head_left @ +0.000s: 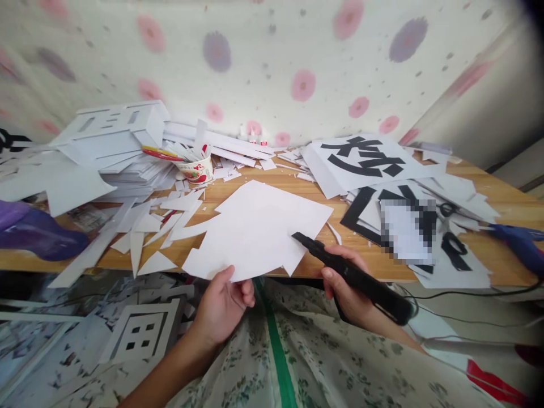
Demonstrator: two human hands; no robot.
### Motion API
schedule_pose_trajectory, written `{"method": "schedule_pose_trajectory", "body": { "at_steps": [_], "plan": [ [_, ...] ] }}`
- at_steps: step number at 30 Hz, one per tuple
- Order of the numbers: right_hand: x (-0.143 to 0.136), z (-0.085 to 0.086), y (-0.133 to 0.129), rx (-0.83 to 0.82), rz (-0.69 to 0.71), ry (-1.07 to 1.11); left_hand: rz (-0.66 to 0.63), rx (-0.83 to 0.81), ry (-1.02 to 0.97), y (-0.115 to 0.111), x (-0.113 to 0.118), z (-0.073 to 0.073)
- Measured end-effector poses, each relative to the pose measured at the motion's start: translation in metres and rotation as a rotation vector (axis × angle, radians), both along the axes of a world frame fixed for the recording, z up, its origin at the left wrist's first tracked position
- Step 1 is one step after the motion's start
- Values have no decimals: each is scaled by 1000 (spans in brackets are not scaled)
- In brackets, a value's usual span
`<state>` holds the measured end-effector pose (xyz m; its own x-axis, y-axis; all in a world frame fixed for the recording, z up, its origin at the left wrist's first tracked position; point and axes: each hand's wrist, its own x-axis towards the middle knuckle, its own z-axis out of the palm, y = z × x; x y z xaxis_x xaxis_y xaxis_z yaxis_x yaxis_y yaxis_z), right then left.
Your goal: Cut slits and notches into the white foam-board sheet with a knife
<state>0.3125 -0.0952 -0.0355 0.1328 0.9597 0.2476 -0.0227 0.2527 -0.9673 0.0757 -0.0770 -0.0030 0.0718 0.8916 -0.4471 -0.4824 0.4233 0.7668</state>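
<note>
With our left hand (223, 306) pinching the sheet's (255, 229) six-o'clock edge, we should keep it flat while our right hand (346, 286), fingers wrapped around the cutter (355, 277), guides its ten-o'clock tip slowly.

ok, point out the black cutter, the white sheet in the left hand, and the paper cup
black cutter (357, 279): head view, mid-body, in right hand grip.
white sheet (259, 229): head view, centre of the sheet.
paper cup (196, 170): head view, printed side wall.

wooden table (505, 199) strewn with white sheet (259, 226), paper scraps (144, 238), paper cup (196, 169).
</note>
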Motion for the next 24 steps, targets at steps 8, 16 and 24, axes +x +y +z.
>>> {"method": "schedule_pose_trajectory", "body": {
  "at_steps": [8,16,24],
  "plan": [
    [14,6,-3,192,348,-163,-119,91,62,23,23,30],
    [10,23,-19,109,358,191,-100,79,112,28,41,35],
    [7,6,-12,229,52,-444,3,130,50,26,62,61]
  ]
}}
